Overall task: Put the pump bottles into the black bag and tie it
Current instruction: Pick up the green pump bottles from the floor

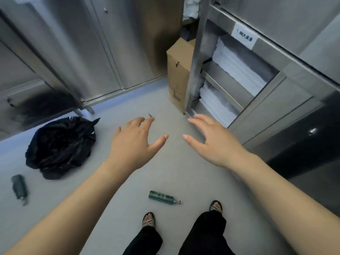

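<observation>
A crumpled black bag (60, 146) lies on the grey floor at the left. One dark green pump bottle (162, 197) lies on its side just ahead of my feet. A second dark pump bottle (19, 186) lies at the far left, below the bag. A small dark tip (150, 115) shows just beyond my left fingertips; what it is I cannot tell. My left hand (132, 142) and my right hand (211, 142) hover above the floor with fingers spread, palms down, holding nothing.
Steel cabinets (82, 52) line the back wall. A cardboard box (179, 74) stands beside a steel shelf unit (239, 80) stacked with white linen on the right. My sandalled feet (149, 220) stand at the bottom.
</observation>
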Demonstrator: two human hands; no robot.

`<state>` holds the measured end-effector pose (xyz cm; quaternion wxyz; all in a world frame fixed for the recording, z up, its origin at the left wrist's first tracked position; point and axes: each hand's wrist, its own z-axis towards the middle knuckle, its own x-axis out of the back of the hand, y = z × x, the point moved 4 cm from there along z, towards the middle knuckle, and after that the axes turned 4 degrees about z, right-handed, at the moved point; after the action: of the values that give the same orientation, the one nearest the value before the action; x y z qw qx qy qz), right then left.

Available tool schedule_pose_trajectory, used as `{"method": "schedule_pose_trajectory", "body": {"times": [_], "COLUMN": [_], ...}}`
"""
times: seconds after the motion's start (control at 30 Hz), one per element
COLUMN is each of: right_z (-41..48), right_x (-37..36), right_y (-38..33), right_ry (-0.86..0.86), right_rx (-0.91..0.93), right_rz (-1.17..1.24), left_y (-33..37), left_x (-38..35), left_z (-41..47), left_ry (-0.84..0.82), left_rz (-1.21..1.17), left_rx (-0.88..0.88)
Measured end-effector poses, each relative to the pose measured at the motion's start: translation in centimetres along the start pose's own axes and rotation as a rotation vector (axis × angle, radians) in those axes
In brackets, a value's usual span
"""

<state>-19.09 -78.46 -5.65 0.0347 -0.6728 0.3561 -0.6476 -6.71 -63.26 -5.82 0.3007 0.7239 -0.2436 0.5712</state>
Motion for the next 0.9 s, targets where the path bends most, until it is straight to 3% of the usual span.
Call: {"method": "schedule_pose_trajectory", "body": {"times": [0.2, 0.4, 0.6, 0.9], "right_z": [4.6, 6.2, 7.9, 12.2], "right_x": [0.9, -3.8, -15.2, -38.2], "right_y": [4.0, 7.2, 12.0, 22.8], "right_ry": [-0.131, -0.237, -0.286, -0.312], "right_rx": [0.192, 0.241, 0.209, 0.168], "right_rz": [0.026, 0.030, 0.012, 0.053], "left_y": [2.3, 3.3, -0.1, -6.2], "left_x": [-3.8, -9.7, -20.7, -44.9], "left_z": [-1.2, -0.4, 1.4, 3.4], "left_ry": [-0.029, -0.109, -0.169, -0.171], "left_rz": [-0.018, -0.028, -0.023, -0.063], "left_rx": [0.297, 0.360, 0.349, 0.305]}}
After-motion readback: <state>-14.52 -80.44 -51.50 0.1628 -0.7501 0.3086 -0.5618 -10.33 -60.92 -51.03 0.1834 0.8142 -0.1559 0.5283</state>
